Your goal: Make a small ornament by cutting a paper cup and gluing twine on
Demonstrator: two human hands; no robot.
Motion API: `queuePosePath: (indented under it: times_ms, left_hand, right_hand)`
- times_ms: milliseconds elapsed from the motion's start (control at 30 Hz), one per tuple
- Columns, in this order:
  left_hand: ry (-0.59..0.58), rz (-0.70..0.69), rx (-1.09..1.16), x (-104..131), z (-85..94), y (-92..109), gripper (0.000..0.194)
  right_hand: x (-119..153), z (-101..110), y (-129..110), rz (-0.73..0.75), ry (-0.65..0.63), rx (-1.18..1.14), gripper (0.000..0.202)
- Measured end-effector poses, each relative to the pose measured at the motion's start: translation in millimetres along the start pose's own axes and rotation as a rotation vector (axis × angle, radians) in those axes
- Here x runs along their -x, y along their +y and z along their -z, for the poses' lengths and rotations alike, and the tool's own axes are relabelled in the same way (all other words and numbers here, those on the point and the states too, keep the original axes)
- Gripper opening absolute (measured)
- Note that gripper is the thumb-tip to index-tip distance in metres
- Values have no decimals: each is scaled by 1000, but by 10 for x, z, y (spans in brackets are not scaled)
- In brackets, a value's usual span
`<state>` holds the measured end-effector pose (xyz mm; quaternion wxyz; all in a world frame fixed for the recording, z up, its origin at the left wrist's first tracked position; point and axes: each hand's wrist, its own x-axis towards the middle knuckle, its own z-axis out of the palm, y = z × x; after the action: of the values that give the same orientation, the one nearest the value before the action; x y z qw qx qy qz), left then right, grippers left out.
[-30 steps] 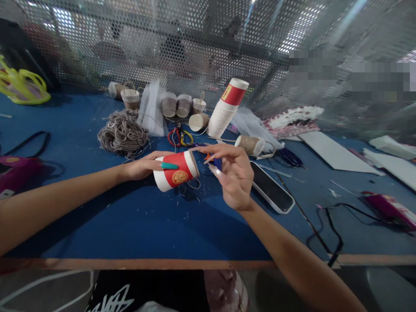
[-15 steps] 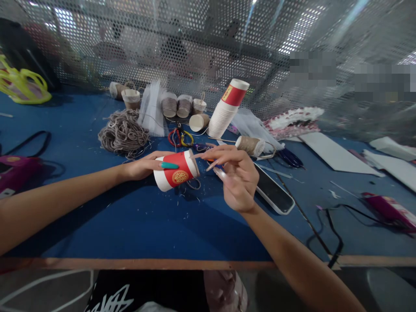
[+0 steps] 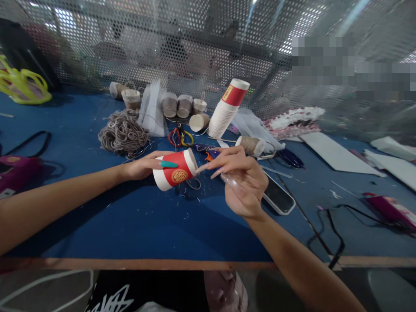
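On blue table (image 3: 130,229), nested cups (image 3: 223,116), left hand (image 3: 141,168) holding tilted cup (image 3: 167,177)

Seemingly a craft workshop; blue bench (image 3: 146,234) with a brown edge, heap of grey cord (image 3: 123,133), cord-wrapped cups (image 3: 169,106), leaning stack of paper cups (image 3: 224,115), white mesh strips (image 3: 152,112), white board (image 3: 338,154); perforated screen (image 3: 136,43) along the back.

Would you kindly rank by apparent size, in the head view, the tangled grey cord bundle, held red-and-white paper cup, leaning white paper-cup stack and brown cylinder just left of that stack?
1. Cord bundle
2. Paper cup and cup stack: unsure, similar in extent, with the cup nearer the camera
3. Brown cylinder
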<state>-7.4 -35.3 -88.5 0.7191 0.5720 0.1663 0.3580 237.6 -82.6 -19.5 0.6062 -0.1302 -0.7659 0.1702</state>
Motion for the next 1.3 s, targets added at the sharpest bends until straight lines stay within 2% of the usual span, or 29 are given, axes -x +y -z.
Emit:
queuePosePath:
  times_ms: [133,233,367,467,900,1067,1300]
  left_hand:
    - [-3,-30,42,8,-46,55,65]
    - [2,5,71,27,-114,154,54]
    - [-10,17,85,44,-159,238,48]
    - [-1,17,72,42,-147,231,51]
    - [32,50,132,31,-111,198,56]
    - [31,46,168,31,-123,212,49]
    - [39,28,135,34,-115,195,51]
  right_hand:
    - [14,47,6,21,-41,251,23]
    - [15,63,5,78,-104,357,29]
    - [-8,53,-18,160,-178,362,37]
    - [-29,46,-39,172,-183,380,41]
    - [-30,54,-40,77,-161,425,29]
    - [-26,44,-27,79,-147,382,32]
    - [-38,46,-28,99,-158,423,37]
